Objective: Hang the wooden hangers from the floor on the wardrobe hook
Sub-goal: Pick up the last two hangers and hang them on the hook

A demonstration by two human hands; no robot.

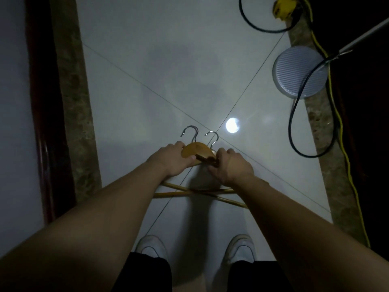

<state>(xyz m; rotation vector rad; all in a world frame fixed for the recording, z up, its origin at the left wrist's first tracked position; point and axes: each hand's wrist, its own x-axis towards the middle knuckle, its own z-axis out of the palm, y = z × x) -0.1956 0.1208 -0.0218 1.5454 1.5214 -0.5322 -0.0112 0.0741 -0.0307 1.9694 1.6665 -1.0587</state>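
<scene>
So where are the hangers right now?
In the middle of the head view, the hangers are gripped by the left hand and the right hand, ahead of the white shoes, near the bright spot on the floor.

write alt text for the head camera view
A person's left hand and right hand grip two wooden hangers near their metal hooks, over a pale tiled floor. Cables and a round ribbed disc lie at right.

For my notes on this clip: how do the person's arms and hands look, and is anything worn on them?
The left forearm and right forearm are bare as far as the frame shows, with no sleeve. The left hand and right hand wear no gloves; I see no watch, bracelet or ring, though the light is dim.
</scene>
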